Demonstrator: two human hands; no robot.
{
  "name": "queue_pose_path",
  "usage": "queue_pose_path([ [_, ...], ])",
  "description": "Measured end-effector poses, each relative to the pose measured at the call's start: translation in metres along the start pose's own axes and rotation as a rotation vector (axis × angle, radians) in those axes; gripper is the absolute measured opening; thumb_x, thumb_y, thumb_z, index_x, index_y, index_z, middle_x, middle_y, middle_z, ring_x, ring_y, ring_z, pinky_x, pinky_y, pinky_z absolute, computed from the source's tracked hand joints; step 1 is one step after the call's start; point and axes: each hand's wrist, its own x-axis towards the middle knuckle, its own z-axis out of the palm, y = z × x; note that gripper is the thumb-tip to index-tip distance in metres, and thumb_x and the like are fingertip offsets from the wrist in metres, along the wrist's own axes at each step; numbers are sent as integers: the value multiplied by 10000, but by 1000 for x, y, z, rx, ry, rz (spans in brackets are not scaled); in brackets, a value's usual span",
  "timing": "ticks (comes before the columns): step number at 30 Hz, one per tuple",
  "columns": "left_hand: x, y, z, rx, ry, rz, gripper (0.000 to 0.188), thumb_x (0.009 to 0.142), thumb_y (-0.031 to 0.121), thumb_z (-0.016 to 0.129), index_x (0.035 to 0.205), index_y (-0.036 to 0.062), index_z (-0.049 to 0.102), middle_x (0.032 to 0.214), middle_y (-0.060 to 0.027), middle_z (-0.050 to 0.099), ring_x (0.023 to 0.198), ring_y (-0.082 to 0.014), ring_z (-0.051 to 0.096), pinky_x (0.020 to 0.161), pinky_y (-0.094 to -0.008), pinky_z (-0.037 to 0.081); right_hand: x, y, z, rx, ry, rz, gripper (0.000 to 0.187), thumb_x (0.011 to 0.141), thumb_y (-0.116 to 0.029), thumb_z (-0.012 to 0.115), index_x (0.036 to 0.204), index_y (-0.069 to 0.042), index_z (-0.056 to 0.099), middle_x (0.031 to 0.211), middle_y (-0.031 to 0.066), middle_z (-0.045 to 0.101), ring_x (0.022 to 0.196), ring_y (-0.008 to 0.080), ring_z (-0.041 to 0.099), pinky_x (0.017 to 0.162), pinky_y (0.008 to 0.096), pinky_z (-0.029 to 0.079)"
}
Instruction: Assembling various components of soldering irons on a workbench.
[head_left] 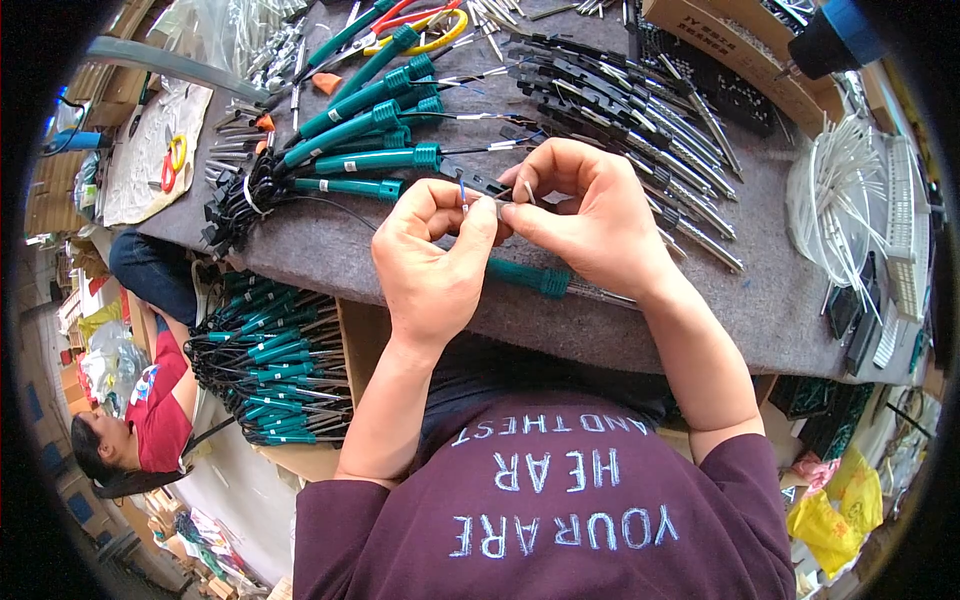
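My left hand (440, 260) and my right hand (595, 225) meet over the grey cloth-covered bench (330, 245), thumbs and fingers closed in a pinch. Between them they grip a narrow black part (484, 184), with a blue wire (463, 192) beside the left fingertips. A small pale piece shows where the two thumbs meet; its kind I cannot make out. Directly below the hands lies a green tool handle (530, 277) with a metal rod, partly covered by them. Several green handles (365, 162) with wires coming out of their ends lie to the left.
Black strips with metal tubes (640, 125) lie in a row at right. Beyond are yellow-red scissors (430, 30), a cardboard box (735, 55) and a blue tool (835, 40). White ties (840, 200) fill a bag. A box of green-handled tools (275, 360) and a seated person (150, 410) are at left.
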Motion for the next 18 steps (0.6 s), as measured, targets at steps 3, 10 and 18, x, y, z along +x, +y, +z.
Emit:
queue_pose_path([
  [3, -2, 2, 1, 8, 29, -28, 56, 929, -9, 668, 911, -30, 619, 795, -77, 718, 724, -103, 695, 664, -222, 547, -2, -3, 3, -35, 39, -21, 134, 847, -4, 774, 942, 19, 683, 993, 79, 709, 913, 96, 668, 802, 262, 582],
  [10, -5, 10, -2, 26, 13, -23, 56, 940, -1, 658, 909, -36, 628, 794, -77, 717, 712, -99, 690, 645, -220, 540, -5, 3, 8, -70, 88, -175, 143, 847, 16, 766, 988, -5, 758, 1097, 107, 741, 949, 121, 695, 772, 264, 585],
  [18, 4, 13, -10, 50, -54, -48, 70, 944, 22, 687, 956, -46, 674, 827, -53, 714, 751, -94, 682, 682, -224, 543, -4, -1, 8, -290, 122, -388, 120, 865, -34, 724, 971, 19, 702, 1056, 147, 715, 932, 248, 721, 815, 348, 569],
])
